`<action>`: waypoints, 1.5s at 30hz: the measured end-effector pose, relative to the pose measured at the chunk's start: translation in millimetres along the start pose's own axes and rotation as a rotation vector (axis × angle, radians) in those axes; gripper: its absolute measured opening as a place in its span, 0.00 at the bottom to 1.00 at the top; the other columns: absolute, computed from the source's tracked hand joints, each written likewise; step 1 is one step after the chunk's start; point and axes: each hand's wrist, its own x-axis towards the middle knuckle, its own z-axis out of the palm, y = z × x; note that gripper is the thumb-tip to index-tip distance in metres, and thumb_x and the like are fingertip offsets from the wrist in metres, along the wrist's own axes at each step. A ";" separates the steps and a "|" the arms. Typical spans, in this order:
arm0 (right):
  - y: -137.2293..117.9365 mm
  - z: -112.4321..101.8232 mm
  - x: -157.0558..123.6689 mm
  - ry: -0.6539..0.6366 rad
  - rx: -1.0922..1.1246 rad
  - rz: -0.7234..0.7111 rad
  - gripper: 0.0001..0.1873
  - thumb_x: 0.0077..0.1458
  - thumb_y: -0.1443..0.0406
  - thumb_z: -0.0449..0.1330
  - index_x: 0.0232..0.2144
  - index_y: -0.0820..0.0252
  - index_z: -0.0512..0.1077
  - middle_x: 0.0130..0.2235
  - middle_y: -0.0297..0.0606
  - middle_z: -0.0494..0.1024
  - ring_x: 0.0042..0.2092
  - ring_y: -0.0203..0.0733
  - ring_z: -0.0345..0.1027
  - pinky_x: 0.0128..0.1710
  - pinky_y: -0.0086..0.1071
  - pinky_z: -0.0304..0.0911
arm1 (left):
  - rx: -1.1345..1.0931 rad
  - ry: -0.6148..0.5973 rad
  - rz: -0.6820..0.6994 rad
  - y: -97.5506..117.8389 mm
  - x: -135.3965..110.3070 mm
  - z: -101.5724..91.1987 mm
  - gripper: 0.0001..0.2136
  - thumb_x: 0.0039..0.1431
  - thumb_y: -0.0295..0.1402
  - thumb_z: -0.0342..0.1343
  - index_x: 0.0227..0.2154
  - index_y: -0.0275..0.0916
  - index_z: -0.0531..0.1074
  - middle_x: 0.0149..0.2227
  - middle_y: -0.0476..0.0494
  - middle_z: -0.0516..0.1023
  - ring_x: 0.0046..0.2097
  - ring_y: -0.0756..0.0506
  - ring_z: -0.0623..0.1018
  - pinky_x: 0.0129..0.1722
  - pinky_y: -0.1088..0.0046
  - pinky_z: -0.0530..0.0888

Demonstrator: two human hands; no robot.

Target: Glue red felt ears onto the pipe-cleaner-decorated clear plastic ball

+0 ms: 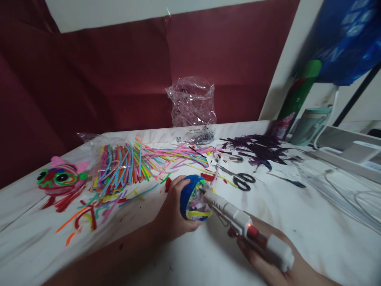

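My left hand is wrapped around a round craft ball partly covered in blue pipe cleaner, with yellow and green pieces on its open side. In my right hand is a white hot glue gun, with a small orange light glowing on its body. The nozzle points left and meets or nearly meets the bare, see-through part of the ball; actual contact I cannot tell. Behind the ball lie black-handled scissors and short red scraps.
Bundles of colourful pipe cleaners spread across the left. A pink decorated figure stands at far left. Behind are a clear plastic bag and dark purple strands. On the right are a green cup and a cable.
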 end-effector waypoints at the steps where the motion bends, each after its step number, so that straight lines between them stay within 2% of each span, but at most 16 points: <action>1: 0.2 0.3 0.5 0.014 0.005 -0.005 0.06 0.52 0.68 0.52 0.25 0.57 0.66 0.24 0.35 0.74 0.26 0.38 0.72 0.26 0.27 0.70 | -0.001 -0.001 0.000 0.2 0.1 0.0 0.45 0.35 0.31 0.68 0.56 0.45 0.48 0.56 0.33 0.56 0.59 0.30 0.62 0.55 0.48 0.64; 5: 2.2 -0.3 0.5 0.025 0.007 -0.018 0.06 0.52 0.68 0.52 0.26 0.57 0.68 0.24 0.36 0.74 0.25 0.38 0.71 0.25 0.26 0.70 | -0.012 -0.001 0.009 1.0 0.8 -0.2 0.43 0.36 0.32 0.67 0.56 0.44 0.49 0.55 0.33 0.56 0.59 0.31 0.61 0.55 0.48 0.64; 11: 2.9 -2.2 -3.6 -0.056 -0.018 0.022 0.06 0.54 0.67 0.52 0.29 0.57 0.69 0.26 0.37 0.75 0.28 0.39 0.72 0.29 0.28 0.71 | -0.008 -0.007 0.009 -0.7 0.0 0.2 0.44 0.36 0.32 0.67 0.56 0.44 0.48 0.56 0.33 0.55 0.59 0.30 0.61 0.55 0.47 0.63; 17: 1.2 3.1 -8.0 0.018 -0.023 -0.008 0.06 0.53 0.66 0.54 0.25 0.54 0.67 0.27 0.37 0.74 0.29 0.41 0.73 0.28 0.30 0.72 | -0.005 0.009 0.009 0.0 0.9 0.6 0.44 0.36 0.32 0.68 0.56 0.44 0.49 0.55 0.33 0.56 0.58 0.30 0.62 0.55 0.47 0.64; 22: 3.0 1.4 -5.3 -0.024 -0.017 0.016 0.07 0.54 0.67 0.51 0.25 0.56 0.65 0.26 0.35 0.74 0.28 0.38 0.73 0.28 0.27 0.70 | -0.008 -0.003 0.015 1.1 0.7 -0.1 0.43 0.36 0.32 0.67 0.56 0.44 0.49 0.55 0.33 0.56 0.59 0.31 0.61 0.55 0.48 0.64; 25: 3.7 -0.1 -3.8 0.007 0.006 0.018 0.06 0.54 0.67 0.50 0.27 0.56 0.65 0.26 0.35 0.74 0.27 0.38 0.73 0.27 0.26 0.70 | -0.008 -0.004 0.021 0.7 -0.4 -0.2 0.43 0.37 0.33 0.67 0.56 0.44 0.49 0.56 0.33 0.56 0.59 0.31 0.61 0.56 0.48 0.64; 33: 1.6 0.0 -5.5 -0.042 -0.036 0.022 0.05 0.53 0.68 0.52 0.25 0.55 0.63 0.27 0.36 0.73 0.29 0.39 0.73 0.29 0.28 0.71 | -0.004 0.004 0.022 1.2 0.4 -0.6 0.42 0.38 0.33 0.67 0.56 0.42 0.49 0.55 0.33 0.56 0.59 0.32 0.62 0.56 0.50 0.64; 45: 0.9 -0.8 -4.7 -0.026 -0.060 0.004 0.05 0.53 0.68 0.51 0.25 0.55 0.62 0.26 0.34 0.74 0.28 0.38 0.73 0.29 0.26 0.71 | 0.007 0.003 0.019 -1.3 -0.2 0.5 0.43 0.36 0.32 0.67 0.56 0.42 0.49 0.55 0.33 0.56 0.58 0.32 0.62 0.56 0.50 0.64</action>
